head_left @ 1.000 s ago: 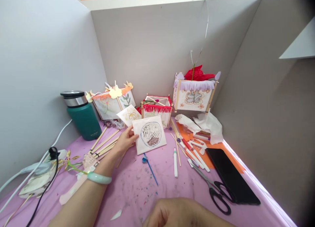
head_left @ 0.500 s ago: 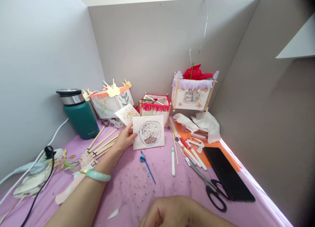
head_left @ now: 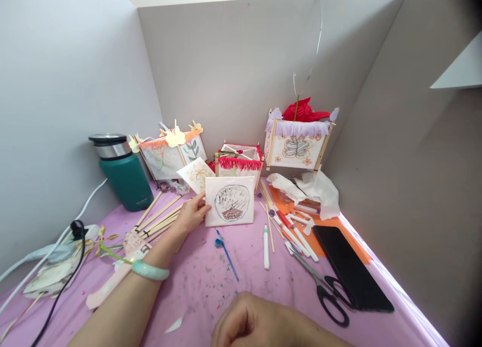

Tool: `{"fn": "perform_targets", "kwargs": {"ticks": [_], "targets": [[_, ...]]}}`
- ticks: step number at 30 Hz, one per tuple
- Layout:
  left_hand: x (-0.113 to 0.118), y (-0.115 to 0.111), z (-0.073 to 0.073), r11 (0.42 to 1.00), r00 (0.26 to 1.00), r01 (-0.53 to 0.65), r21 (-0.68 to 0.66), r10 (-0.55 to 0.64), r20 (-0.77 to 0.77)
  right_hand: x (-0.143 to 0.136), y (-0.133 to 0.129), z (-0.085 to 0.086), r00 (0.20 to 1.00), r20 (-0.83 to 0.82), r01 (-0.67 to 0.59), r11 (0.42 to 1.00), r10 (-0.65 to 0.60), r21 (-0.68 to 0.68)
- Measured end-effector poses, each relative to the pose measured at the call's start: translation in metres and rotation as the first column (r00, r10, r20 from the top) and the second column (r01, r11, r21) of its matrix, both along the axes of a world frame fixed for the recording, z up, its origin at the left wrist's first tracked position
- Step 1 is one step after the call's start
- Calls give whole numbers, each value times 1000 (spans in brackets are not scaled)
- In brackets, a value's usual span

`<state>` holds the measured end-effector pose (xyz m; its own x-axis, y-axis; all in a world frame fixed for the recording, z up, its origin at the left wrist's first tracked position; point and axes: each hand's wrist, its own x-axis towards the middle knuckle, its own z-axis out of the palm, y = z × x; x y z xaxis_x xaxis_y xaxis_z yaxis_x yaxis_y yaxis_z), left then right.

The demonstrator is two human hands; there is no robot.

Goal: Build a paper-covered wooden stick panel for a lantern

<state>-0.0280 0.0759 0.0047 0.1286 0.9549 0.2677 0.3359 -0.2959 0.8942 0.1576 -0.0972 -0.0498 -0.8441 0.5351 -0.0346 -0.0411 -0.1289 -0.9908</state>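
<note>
My left hand (head_left: 194, 214) grips the left edge of a white card (head_left: 229, 201) bearing a round blue, black and brown drawing. The card stands nearly upright on the purple cloth. Behind it leans another card (head_left: 196, 174) with a yellow flower drawing, and a small red-fringed lantern frame (head_left: 240, 163). Near the bottom edge, my right hand (head_left: 244, 319) is curled with its fingers tucked in; whether it holds anything is hidden. Between my hands lies a thin blue brush (head_left: 229, 259) beside a small blue cap (head_left: 219, 242).
A green bottle (head_left: 126, 174) and thin wooden sticks (head_left: 161, 214) are at left. Lanterns with yellow paper (head_left: 161, 156) and a purple fringe (head_left: 296, 143) stand at the back. Scissors (head_left: 326, 286), a black phone (head_left: 352, 269), and several markers (head_left: 293, 231) lie at right.
The view has shifted slightly, moving most things a little rightward. My left hand keeps its grip on the card; my right hand shows a bit higher, still curled.
</note>
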Motion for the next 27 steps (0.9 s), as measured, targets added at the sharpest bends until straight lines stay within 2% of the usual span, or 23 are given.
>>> {"fn": "perform_targets", "kwargs": {"ticks": [2,5,7,10,11,13,16,18,23,27], "targets": [[1,-1,-1,998,998,47,34,-45,-44,-3,-1,14,993,-37,113,987,-110,115],[5,-4,-1,991,990,102,88,-93,-103,-6,0,27,967,-85,255,922,-241,293],[7,-7,-1,986,987,116,118,-101,-126,-8,0,27,964,-96,267,872,-250,411],[9,-7,-3,982,985,131,139,-113,-132,-10,-1,20,977,-80,206,800,-196,564],[10,-6,-4,981,985,136,138,-119,-127,-11,-1,19,976,-82,209,759,-202,616],[10,-3,-7,982,985,141,126,-127,-118,-11,-2,20,951,-112,278,642,-287,715],[8,3,-10,986,988,125,106,-114,-107,-10,-1,29,855,-164,408,444,-491,798],[7,6,-11,990,991,103,100,-94,-95,-9,0,33,804,-160,420,356,-573,835],[5,7,-12,996,997,52,77,-48,-54,-6,1,31,791,-119,288,194,-600,938],[4,7,-13,998,1000,7,63,-6,-22,-5,1,30,769,-120,249,121,-628,961]]}}
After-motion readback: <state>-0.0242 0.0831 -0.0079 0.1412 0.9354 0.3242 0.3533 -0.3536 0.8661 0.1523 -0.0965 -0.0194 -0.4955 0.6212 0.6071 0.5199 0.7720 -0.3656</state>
